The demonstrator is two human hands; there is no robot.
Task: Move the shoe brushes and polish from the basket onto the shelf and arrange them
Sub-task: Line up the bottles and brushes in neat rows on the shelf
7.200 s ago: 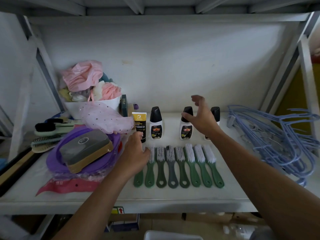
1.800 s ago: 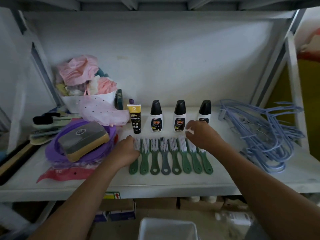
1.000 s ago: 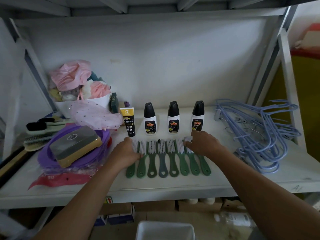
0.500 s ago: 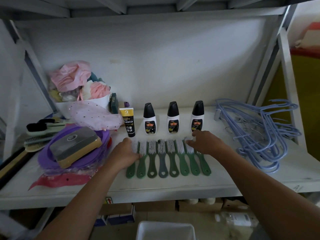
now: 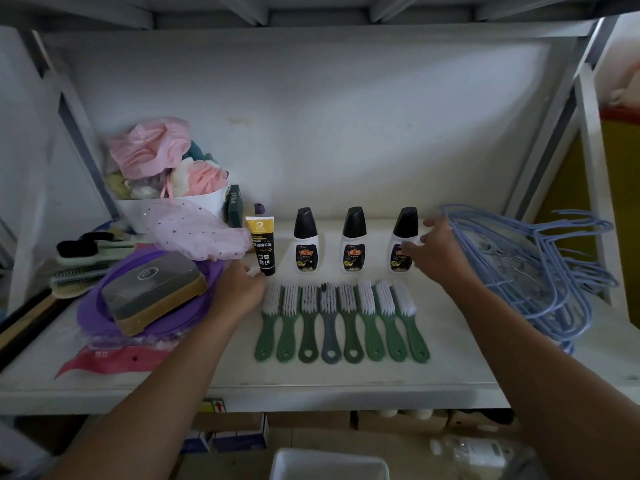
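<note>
Eight bristled plastic brushes [image 5: 341, 320] lie before three black-capped polish bottles [image 5: 353, 240]. Right hand [image 5: 431, 251] spread loose beside the rightmost bottle; left hand [image 5: 239, 289] rests released near the tube [image 5: 262, 245].

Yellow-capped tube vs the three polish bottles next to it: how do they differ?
The tube is slim, with a black body and a yellow top; each bottle is wider, with a white body and a black slanted cap. The tube stands at the row's left end, by the left hand; the right hand is at the rightmost bottle. All stand upright behind the brushes.
</note>
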